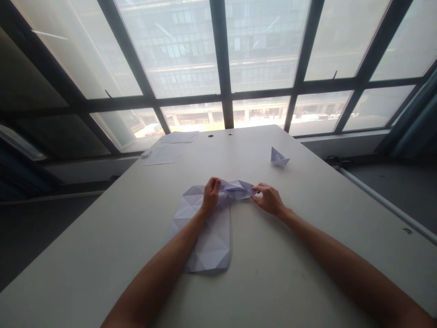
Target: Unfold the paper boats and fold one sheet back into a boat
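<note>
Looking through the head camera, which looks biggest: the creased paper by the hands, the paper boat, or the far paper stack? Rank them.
Largest: the creased paper. Then the far paper stack, then the paper boat, though distance makes those two unsure.

Two hands (pixel 210 197) (pixel 269 199), one creased paper sheet (pixel 213 241), one paper boat (pixel 279 157), one loose sheet (pixel 164 154), one paper stack (pixel 179 136).

**Creased paper (pixel 201 241) on a table (pixel 102 255), before a window (pixel 218 50)**

Left hand (pixel 210 196) on top of the paper, right hand (pixel 269 199) at its right end. Farther back on the right, a little paper boat (pixel 279 157), well apart from both hands. Farther back on the left, one flat sheet (pixel 164 154), a small white block (pixel 146 154) just beside it, and a stack of paper (pixel 180 136) behind it, near the far edge.
</note>
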`<state>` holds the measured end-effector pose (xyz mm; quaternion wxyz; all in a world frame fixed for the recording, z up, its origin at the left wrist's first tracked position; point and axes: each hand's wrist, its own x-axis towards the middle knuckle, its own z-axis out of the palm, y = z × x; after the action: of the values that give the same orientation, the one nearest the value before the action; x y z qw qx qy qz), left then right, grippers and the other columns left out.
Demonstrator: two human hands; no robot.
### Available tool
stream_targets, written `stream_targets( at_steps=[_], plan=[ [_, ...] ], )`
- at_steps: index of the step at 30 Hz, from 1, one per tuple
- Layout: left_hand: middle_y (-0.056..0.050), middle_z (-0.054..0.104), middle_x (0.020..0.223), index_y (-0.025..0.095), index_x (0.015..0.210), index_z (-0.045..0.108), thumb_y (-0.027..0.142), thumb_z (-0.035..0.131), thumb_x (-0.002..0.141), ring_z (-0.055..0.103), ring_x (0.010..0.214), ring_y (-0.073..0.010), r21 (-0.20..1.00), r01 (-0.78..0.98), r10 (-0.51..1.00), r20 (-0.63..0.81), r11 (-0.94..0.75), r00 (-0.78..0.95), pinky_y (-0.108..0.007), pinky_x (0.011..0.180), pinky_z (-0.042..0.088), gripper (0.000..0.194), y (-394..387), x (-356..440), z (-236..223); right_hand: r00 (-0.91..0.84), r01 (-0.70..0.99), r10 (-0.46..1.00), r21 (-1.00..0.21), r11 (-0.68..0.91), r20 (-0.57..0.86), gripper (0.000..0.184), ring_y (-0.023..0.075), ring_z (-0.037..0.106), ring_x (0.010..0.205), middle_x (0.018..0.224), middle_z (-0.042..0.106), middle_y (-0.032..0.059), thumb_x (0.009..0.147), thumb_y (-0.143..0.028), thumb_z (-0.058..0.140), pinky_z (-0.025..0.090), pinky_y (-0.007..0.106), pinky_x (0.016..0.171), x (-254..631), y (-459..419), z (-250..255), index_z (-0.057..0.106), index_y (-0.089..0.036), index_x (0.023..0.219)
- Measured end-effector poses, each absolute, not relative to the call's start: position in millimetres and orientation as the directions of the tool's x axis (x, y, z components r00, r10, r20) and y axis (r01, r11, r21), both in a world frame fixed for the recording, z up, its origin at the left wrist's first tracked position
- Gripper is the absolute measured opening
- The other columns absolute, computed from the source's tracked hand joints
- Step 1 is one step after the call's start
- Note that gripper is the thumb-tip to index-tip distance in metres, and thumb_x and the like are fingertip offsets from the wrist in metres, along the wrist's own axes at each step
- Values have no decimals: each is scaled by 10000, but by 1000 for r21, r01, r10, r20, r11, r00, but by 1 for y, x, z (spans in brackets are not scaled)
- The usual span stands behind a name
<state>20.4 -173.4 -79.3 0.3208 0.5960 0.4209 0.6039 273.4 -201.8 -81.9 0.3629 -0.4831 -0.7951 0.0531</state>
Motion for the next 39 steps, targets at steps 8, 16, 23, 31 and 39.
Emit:
stream_targets(
  at_steps=[8, 16, 23, 31, 39],
  plan=[
    [-28, 648, 798, 193, 827, 607, 505, 543, 901, 564, 755, -175, 863, 148, 868, 494, -483, -45, -284, 723, 440, 327, -180, 25, -72, -121, 713, 871, -569, 409, 476, 92, 155, 647, 704, 862, 699, 18, 782, -183, 645, 473, 266, 664, 268, -201, -89, 707, -235, 827],
    [-36, 666, 805, 206, 805, 632, 534, 589, 861, 578, 783, -199, 880, 111, 884, 467, -462, -15, -313, 763, 440, 335, -188, 31, -62, -36, 769, 868, -541, 341, 495, 51, 174, 644, 657, 733, 708, 14, 776, -258, 666, 443, 268, 606, 268, -201, -92, 716, -257, 765],
    [-56, 680, 861, 204, 854, 666, 491, 570, 891, 600, 840, -219, 850, 139, 861, 505, -508, 58, -344, 825, 444, 304, -196, 34, -59, 82, 756, 890, -610, 238, 449, 41, 173, 639, 597, 669, 694, 3, 728, -269, 684, 411, 253, 533, 266, -197, -92, 711, -257, 757],
    [-55, 672, 890, 209, 872, 657, 482, 538, 914, 594, 871, -213, 831, 174, 848, 524, -529, 76, -333, 843, 434, 300, -196, 38, -64, -4, 817, 847, -486, 309, 532, 57, 215, 605, 753, 817, 674, 59, 808, -209, 648, 476, 337, 701, 266, -199, -92, 672, -233, 762],
    [28, 463, 636, 216, 776, 542, 415, 528, 928, 418, 583, -141, 837, 267, 837, 526, -478, -151, -261, 554, 332, 251, -181, 28, -75, -168, 626, 686, -461, 629, 708, 142, 246, 538, 969, 987, 622, 91, 872, -134, 553, 484, 399, 853, 265, -203, -77, 622, -220, 783]
  ],
)
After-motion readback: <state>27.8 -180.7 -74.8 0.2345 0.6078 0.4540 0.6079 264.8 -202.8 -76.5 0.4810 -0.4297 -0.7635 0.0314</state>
